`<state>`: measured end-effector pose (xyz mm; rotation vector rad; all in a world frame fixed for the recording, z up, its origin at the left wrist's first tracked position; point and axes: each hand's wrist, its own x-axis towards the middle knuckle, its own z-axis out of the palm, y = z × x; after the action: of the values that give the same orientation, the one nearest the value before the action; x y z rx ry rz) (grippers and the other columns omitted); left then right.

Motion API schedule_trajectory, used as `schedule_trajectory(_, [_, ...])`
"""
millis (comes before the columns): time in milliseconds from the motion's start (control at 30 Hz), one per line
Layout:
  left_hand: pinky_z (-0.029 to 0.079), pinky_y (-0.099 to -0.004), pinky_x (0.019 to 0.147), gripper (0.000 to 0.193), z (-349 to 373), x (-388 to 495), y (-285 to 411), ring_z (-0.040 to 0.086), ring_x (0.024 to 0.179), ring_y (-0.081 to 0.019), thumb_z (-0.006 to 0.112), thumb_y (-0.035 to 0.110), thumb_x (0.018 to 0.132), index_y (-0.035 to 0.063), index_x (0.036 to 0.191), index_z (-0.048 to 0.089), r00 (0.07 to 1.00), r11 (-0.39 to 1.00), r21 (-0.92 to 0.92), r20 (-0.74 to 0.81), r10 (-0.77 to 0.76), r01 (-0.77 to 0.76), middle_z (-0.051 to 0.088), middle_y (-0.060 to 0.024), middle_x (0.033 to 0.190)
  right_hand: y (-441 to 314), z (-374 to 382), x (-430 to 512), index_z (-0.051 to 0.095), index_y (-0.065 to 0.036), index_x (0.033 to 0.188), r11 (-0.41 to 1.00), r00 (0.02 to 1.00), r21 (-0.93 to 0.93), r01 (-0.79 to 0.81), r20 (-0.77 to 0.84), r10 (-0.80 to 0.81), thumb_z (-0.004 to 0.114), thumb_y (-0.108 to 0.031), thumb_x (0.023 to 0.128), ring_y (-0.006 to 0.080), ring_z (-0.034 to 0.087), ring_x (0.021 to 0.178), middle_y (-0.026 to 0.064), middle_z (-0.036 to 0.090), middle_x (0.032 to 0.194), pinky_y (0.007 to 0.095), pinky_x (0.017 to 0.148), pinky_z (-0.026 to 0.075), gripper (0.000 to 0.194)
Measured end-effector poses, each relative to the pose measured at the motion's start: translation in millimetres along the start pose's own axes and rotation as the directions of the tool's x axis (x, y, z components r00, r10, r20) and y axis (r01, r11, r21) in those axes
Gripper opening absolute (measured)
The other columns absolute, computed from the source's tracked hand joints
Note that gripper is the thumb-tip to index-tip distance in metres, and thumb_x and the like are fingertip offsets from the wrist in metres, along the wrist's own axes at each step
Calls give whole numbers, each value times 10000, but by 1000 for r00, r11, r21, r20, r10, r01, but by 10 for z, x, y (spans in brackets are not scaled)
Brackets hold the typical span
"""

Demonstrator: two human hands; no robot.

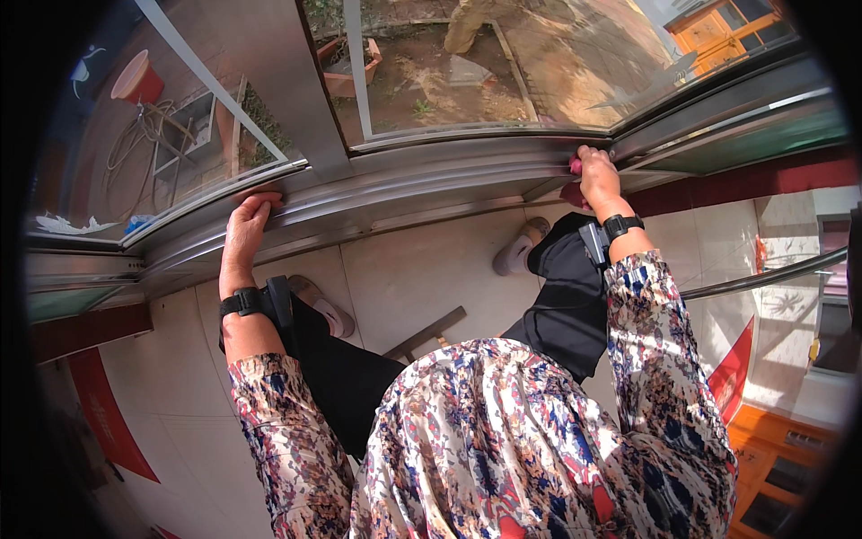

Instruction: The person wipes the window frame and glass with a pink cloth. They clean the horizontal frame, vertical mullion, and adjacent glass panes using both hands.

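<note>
My right hand (598, 176) is closed on a dark pink cloth (574, 194), which rests against the metal window frame (458, 151) near its right corner. Bits of the cloth show beside the thumb and below the fingers. My left hand (250, 219) lies on the lower rail of the frame at the left, fingers together over the metal; no object shows in it. Between the hands run the long metal sill tracks (404, 176). Behind them stand the glass panes (438, 81), with a metal upright between two of them.
Below the sill is a light tiled floor (417, 263) with my feet apart on it. A dark bar (425, 331), perhaps part of a stool, is between my legs. A curved metal rail (761, 276) is at the right. Beyond the glass are a red bucket (138, 77) and a coiled hose (145, 131).
</note>
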<state>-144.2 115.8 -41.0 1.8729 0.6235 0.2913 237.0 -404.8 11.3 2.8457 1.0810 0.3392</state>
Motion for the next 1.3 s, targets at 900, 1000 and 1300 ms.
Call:
schedule_trajectory(900, [428, -356, 1008, 240, 205, -87, 470, 667, 1043, -190, 587, 199, 954, 145, 1131, 740, 987, 967, 209, -102, -128, 147, 745, -55, 1073, -4113, -568, 447, 614, -92, 1201, 527, 774, 624, 576, -211, -597, 684, -4, 718, 323, 601, 1062, 103, 675, 1102, 436, 942, 494, 496])
schedule_trajectory(1000, [299, -402, 1107, 232, 203, -76, 446, 653, 1100, -220, 574, 264, 974, 209, 1115, 750, 988, 974, 175, -89, -129, 143, 749, -34, 1072, -4007, -596, 491, 626, -93, 1184, 561, 769, 606, 565, -140, -624, 699, -22, 706, 310, 609, 1062, 87, 694, 1086, 435, 920, 490, 488])
schedule_trajectory(1300, [403, -330, 1051, 234, 178, -41, 331, 671, 1053, -172, 564, 218, 989, 170, 1139, 737, 992, 979, 171, -78, -96, 108, 759, -1, 1043, -3104, -580, 422, 636, -143, 981, 780, 820, 305, 546, -7, -572, 696, -196, 770, 256, 636, 925, 43, 701, 936, 403, 819, 442, 226])
